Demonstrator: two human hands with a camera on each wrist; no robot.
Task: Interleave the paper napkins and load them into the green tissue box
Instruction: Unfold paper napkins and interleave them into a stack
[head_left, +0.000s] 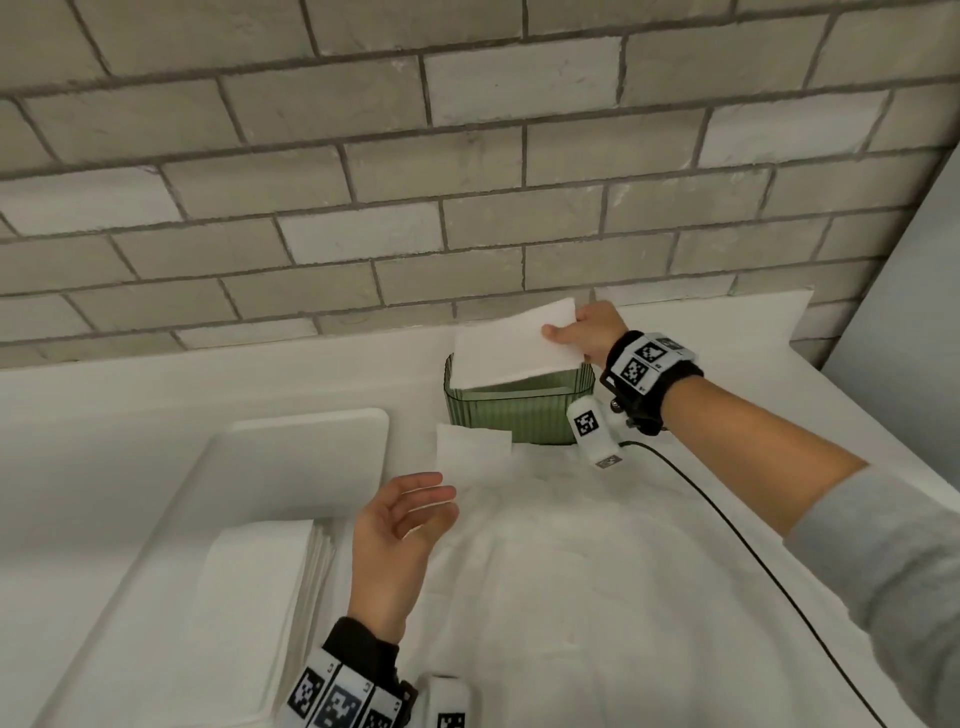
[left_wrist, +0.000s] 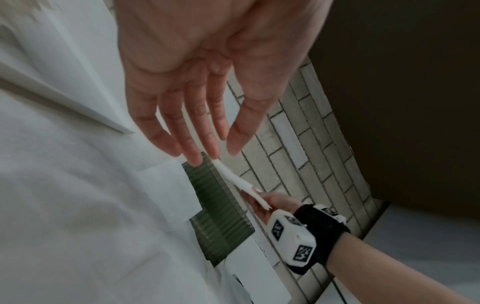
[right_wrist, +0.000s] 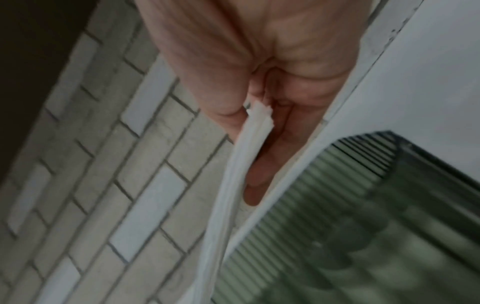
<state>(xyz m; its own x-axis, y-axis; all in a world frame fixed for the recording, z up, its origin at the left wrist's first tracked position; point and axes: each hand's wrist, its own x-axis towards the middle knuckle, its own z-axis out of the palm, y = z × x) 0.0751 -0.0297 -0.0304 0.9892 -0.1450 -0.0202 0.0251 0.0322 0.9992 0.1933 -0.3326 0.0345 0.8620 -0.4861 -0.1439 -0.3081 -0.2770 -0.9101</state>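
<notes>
The right hand (head_left: 589, 332) pinches a folded bundle of napkins (head_left: 514, 345) by its end, tilted over the open green tissue box (head_left: 506, 410) — the left hand (head_left: 397, 540) hovers above the white cloth (head_left: 597, 571), fingers spread and empty.

place: kitchen or washroom counter | evidence: grey brick-tile wall (head_left: 363, 156); white countertop (head_left: 156, 395)
</notes>
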